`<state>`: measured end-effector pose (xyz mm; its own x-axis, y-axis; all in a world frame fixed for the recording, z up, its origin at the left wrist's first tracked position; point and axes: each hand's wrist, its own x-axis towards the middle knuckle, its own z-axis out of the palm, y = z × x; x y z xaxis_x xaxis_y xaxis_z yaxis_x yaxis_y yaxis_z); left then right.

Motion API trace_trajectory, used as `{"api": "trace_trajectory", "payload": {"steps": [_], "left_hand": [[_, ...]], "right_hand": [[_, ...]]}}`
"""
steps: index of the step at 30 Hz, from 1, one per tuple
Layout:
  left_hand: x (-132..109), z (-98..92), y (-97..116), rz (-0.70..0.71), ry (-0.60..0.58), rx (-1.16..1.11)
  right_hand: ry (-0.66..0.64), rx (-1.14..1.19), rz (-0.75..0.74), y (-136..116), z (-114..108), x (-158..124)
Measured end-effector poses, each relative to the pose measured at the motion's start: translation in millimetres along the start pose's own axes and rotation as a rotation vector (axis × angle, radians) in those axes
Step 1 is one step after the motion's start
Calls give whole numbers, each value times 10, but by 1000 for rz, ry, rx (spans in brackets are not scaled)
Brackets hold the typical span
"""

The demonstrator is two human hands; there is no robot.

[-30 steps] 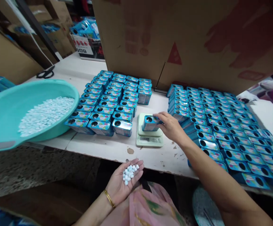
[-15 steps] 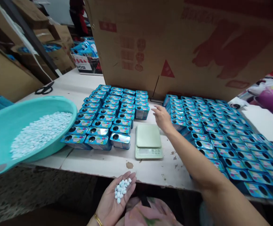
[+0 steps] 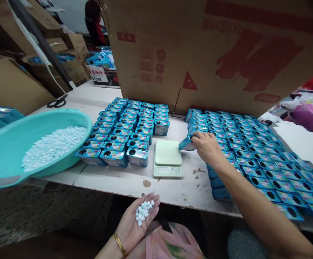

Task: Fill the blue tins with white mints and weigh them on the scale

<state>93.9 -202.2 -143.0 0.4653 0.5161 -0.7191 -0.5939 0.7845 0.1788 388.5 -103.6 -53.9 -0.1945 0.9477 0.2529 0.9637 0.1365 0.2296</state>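
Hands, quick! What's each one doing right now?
Left hand: open, palm up, holding small pale pieces.
Right hand: closed, holding a blue container.

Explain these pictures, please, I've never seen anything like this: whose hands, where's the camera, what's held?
There is no machine here: these are a person's two bare hands. One camera worn on the person's head took every picture, looking forward and down. The left hand is open, palm up, with small pale pieces on it. The right hand grips a tilted blue tin beside a pale green scale. On the white table stand more tins in rows to both sides of the scale, and at left a teal basin holds similar pieces.
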Motion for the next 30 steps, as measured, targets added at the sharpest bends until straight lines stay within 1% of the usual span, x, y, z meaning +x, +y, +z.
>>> {"api": "trace_trajectory", "payload": {"steps": [2, 4, 7, 9, 11, 13, 14, 16, 18, 19, 21, 24, 26, 30], "left_hand": [[-14, 3, -15, -12, 4, 10], [-30, 24, -23, -26, -7, 21], [-59, 55, -14, -33, -20, 32], [-72, 52, -1, -27, -22, 30], [-68, 31, 3, -22, -26, 21], [-45, 7, -8, -26, -42, 9], [-30, 1, -19, -31, -57, 1], [-3, 7, -47, -56, -97, -20], [11, 41, -78, -93, -126, -46], [11, 63, -93, -115, -132, -60], [1, 106, -117, -146, -133, -82], [-9, 128, -140, -162, -148, -89], [-1, 110, -151, -173, -161, -78], [37, 51, -170, -195, -178, -83]], "right_hand": [[3, 30, -125, -204, -171, 29], [-15, 65, -226, -409, -275, 87], [-49, 101, -288, -623, -322, 160], [-30, 130, -283, -694, -336, 133], [8, 184, -257, -766, -359, 11], [-7, 288, -299, -898, -377, -202], [-45, 352, -354, -992, -376, -331], [-162, 458, -492, -1209, -353, -593], [-236, 504, -524, -1405, -311, -810], [-257, 516, -505, -1475, -288, -888], [-282, 541, -462, -1548, -248, -983], [-307, 609, -498, -1540, -203, -1015], [-322, 649, -526, -1516, -181, -1008], [-354, 679, -486, -1502, -161, -999]]}}
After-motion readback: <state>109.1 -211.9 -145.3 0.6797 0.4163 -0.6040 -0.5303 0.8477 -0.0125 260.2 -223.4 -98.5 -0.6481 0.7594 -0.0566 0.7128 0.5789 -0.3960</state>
